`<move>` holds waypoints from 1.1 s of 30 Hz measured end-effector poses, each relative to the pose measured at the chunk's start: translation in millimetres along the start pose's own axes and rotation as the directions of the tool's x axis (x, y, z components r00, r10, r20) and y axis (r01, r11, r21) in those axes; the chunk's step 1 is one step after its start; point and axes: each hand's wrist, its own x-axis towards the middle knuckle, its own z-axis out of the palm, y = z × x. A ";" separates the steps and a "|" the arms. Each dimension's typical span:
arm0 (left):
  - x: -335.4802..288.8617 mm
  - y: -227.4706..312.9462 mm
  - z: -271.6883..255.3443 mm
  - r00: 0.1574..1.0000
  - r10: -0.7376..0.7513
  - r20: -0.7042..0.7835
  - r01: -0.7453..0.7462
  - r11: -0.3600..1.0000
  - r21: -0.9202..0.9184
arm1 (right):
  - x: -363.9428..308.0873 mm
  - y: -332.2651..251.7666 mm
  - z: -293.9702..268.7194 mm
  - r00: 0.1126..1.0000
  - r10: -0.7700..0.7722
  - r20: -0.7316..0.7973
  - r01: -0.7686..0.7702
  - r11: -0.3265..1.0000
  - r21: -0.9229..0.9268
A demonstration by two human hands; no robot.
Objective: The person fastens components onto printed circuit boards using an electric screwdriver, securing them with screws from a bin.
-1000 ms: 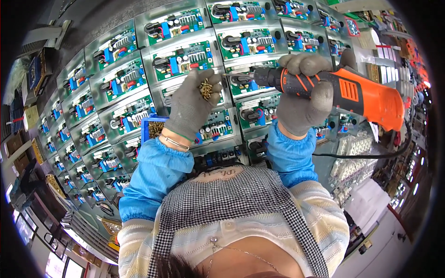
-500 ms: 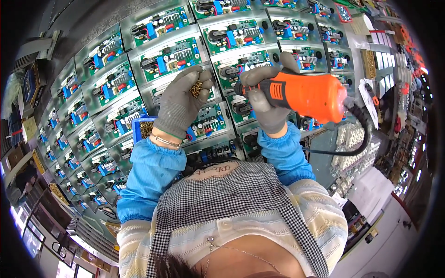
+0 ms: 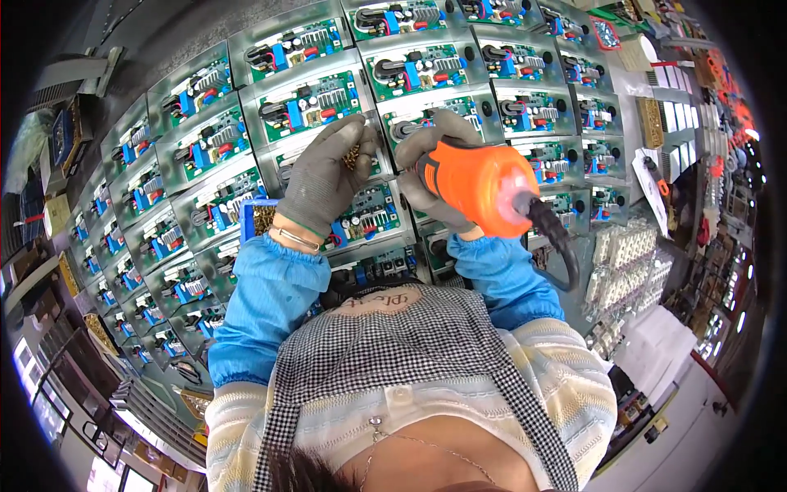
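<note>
My left hand (image 3: 320, 180), in a grey glove, is closed round a small heap of brass-coloured screws (image 3: 351, 157). It hovers over the metal trays with green circuit boards (image 3: 307, 112). Wrapped by my gloved right hand (image 3: 425, 195) is an orange and black electric screwdriver (image 3: 479, 182), its back end tilted toward me. The tool's tip is hidden behind the hand, so contact with a board cannot be made out. A black cord (image 3: 566, 250) trails from its back end. Next to my left wrist stands a blue box (image 3: 247, 220) with more screws.
Rows of boards in metal trays cover the bench on both sides. At right lie white moulded parts (image 3: 619, 262), a white sheet (image 3: 652, 184) and an orange-handled tool (image 3: 657, 176). A small red tray (image 3: 605, 33) sits at the far right.
My right hand has brought the screwdriver to the left, closer to my left hand, and its back end has swung toward me. The left hand stays nearly in place with the screws.
</note>
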 end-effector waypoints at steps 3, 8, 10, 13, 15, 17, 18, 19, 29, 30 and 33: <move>-2.5 -7.9 -12.2 0.995 -0.025 0.096 0.033 0.996 -0.085 | 0.9 -6.4 0.9 0.989 0.145 -0.004 -0.145 0.989 0.019; -39.8 -6.3 15.2 1.000 0.005 0.028 -0.005 1.000 0.001 | 27.6 -58.6 -22.4 0.969 0.246 0.013 -0.238 0.921 0.307; -56.1 -21.6 17.2 1.000 -0.014 -0.005 0.014 1.000 -0.023 | 29.1 -77.0 -35.1 0.991 -0.113 -0.073 0.130 0.947 0.293; -66.1 -44.4 19.9 0.998 -0.062 -0.001 0.062 0.993 -0.098 | 32.2 -96.5 -39.1 0.909 -0.324 -0.264 0.416 0.760 0.500; -68.4 -56.5 23.6 0.991 -0.107 0.076 0.122 0.965 -0.231 | 19.0 -115.7 -30.3 0.891 -0.200 -0.408 0.365 0.850 0.381; -71.7 -65.4 27.6 0.992 -0.103 0.076 0.118 0.964 -0.237 | 5.5 -110.1 -32.8 0.895 -0.222 -0.386 0.379 0.836 0.397; -72.7 -67.8 29.1 0.993 -0.103 0.057 0.113 0.972 -0.207 | 0.8 -110.2 -34.0 0.891 -0.210 -0.402 0.370 0.849 0.377; -74.6 -69.9 30.0 0.994 -0.103 0.035 0.108 0.978 -0.177 | -3.5 -110.4 -34.8 0.887 -0.196 -0.419 0.360 0.861 0.359; -79.1 -86.0 32.9 0.997 -0.064 0.039 0.067 0.996 -0.066 | -26.5 -113.3 -34.7 0.834 -0.142 -0.533 0.420 0.790 0.446; -78.5 -88.0 32.6 0.997 -0.067 0.041 0.069 0.996 -0.060 | -27.8 -114.1 -33.5 0.811 -0.115 -0.574 0.413 0.807 0.423; -75.3 -96.7 27.5 0.996 0.015 0.086 -0.012 0.999 -0.038 | -33.4 -114.3 -36.5 0.783 -0.001 -0.622 0.243 0.921 0.305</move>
